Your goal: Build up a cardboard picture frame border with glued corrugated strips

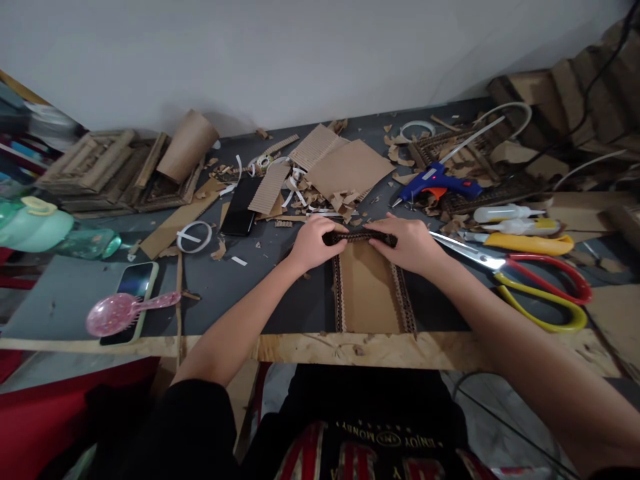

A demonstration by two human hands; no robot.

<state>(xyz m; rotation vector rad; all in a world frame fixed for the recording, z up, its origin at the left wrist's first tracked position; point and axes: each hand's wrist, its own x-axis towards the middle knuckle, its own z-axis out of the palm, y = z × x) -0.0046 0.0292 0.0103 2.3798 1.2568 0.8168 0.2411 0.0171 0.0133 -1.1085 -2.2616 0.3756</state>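
Note:
A brown cardboard panel lies flat on the dark table, with corrugated strips glued along its left and right sides. Across its far end runs a dark corrugated strip. My left hand presses down on the strip's left end and my right hand on its right end, fingers curled over it. Both forearms reach in from the near edge.
Large scissors with red and yellow handles lie right of my right hand, a blue glue gun behind them, and glue bottles. Cardboard scraps, a black phone, a tape ring, a pink hairbrush lie left.

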